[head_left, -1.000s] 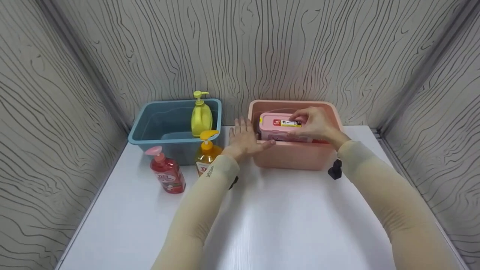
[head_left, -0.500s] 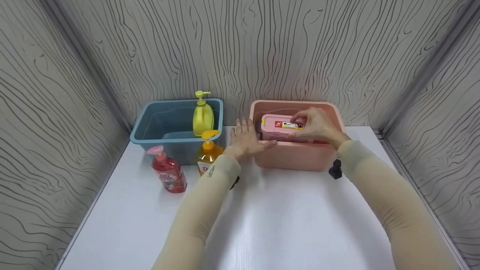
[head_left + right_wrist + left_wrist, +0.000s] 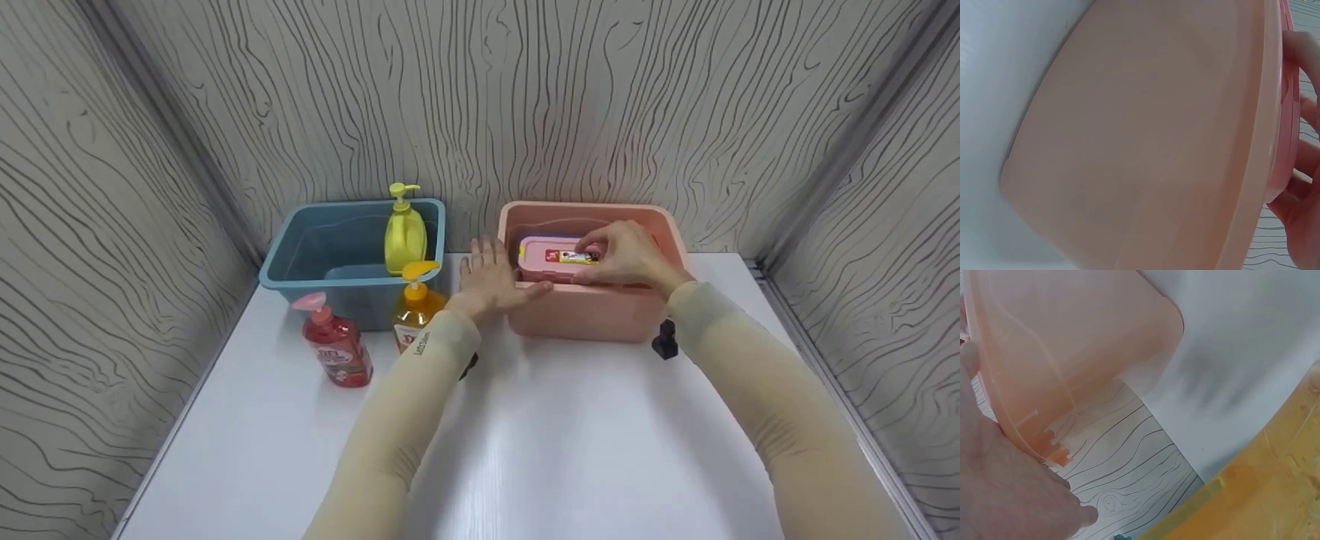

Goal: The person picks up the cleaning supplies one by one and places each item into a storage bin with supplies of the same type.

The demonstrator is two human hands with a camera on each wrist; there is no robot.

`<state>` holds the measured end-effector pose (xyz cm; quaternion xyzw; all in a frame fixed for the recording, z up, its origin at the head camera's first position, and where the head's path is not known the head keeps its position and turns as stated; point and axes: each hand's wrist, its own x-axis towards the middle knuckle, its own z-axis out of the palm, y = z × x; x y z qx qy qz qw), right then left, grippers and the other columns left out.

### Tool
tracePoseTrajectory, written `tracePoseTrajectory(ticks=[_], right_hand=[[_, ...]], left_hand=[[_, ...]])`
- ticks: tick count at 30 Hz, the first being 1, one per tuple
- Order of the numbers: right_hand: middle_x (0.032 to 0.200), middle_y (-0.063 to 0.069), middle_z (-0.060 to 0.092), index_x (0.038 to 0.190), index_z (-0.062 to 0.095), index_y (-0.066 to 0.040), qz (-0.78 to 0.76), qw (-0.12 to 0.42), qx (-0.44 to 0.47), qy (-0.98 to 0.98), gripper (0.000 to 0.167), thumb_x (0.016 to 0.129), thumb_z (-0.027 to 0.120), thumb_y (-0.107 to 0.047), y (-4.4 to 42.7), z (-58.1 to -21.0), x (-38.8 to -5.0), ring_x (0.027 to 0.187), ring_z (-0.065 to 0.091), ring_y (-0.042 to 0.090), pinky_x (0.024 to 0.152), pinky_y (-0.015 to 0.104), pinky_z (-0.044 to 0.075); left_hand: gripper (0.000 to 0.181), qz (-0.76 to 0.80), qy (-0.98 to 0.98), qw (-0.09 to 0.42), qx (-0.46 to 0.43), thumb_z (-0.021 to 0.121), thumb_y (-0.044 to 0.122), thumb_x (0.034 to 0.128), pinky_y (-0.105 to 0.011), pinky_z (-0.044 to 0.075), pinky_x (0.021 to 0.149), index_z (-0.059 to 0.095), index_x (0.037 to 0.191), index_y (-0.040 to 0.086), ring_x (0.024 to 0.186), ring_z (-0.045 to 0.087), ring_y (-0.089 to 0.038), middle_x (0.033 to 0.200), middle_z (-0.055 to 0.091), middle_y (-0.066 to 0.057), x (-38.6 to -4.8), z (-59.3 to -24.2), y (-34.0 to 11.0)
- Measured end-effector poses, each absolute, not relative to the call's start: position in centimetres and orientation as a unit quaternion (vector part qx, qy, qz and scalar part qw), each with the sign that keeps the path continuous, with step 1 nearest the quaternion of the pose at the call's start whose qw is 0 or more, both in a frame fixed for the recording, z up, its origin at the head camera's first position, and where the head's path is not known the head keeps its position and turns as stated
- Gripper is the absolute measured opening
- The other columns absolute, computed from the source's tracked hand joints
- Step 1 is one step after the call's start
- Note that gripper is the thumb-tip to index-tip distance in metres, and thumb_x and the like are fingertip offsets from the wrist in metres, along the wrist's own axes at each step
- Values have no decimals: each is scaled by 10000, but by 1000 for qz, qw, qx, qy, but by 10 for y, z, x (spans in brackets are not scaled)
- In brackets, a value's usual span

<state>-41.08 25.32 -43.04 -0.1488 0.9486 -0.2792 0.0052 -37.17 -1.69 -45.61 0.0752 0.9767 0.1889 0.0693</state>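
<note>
Pink box (image 3: pixel 535 257) in peach bin (image 3: pixel 585 315).
My right grip (image 3: pixel 630 255) pinches the box; my left grip (image 3: pixel 489 282), spread wide, touches the bin.

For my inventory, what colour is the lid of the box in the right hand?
Pink lid; head view shows it best.

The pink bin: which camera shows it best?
The head view: it shows the pink bin nearly whole, with rim, front wall and some inside, partly covered by the right hand. The left wrist view shows only part of its outside, near the left hand; the right wrist view, mainly one wall and rim.
</note>
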Motion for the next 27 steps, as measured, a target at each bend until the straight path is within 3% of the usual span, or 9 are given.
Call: tracePoseTrajectory(ticks=[4,8,16,24,27], right_hand=[[1319,59,787,1253,862,-227,-284,6,-140,949,597,799,985,-595,253,-434,-412,1181,595,301,1103,579,517],[1231,40,806,1221,876,-228,-287,7,-139,948,546,802,992,-560,252,-437,-414,1147,611,283,1081,530,564],[1103,38,787,1230,876,-229,-282,16,-141,949,515,824,989,-526,252,-437,-416,1066,632,268,874,359,555],[907,28,742,1227,876,-212,-283,20,-156,946,504,837,986,-510,253,-439,-417,831,630,254,698,298,533],[930,28,770,1229,877,-200,-285,19,-161,945,497,844,982,-498,254,-441,-417,861,629,251,712,291,533]], left_hand=[[1360,190,976,69,76,525,956,903,-578,62,1470,6,1816,93,1802,-36,-389,1923,-54,-138,-372,-456,-17],[1351,183,977,72,76,517,952,909,-590,70,1469,10,1815,88,1801,-28,-394,1922,-47,-151,-374,-457,-16],[1346,184,978,71,71,531,936,920,-601,82,1467,5,1812,76,1801,-7,-397,1920,-34,-171,-377,-458,-15],[1350,187,977,75,75,528,939,917,-601,63,1467,8,1812,73,1802,-7,-393,1919,-10,-179,-376,-457,-16],[1343,185,977,77,76,533,936,916,-606,69,1465,27,1813,74,1801,-1,-396,1919,4,-179,-376,-457,-16]])
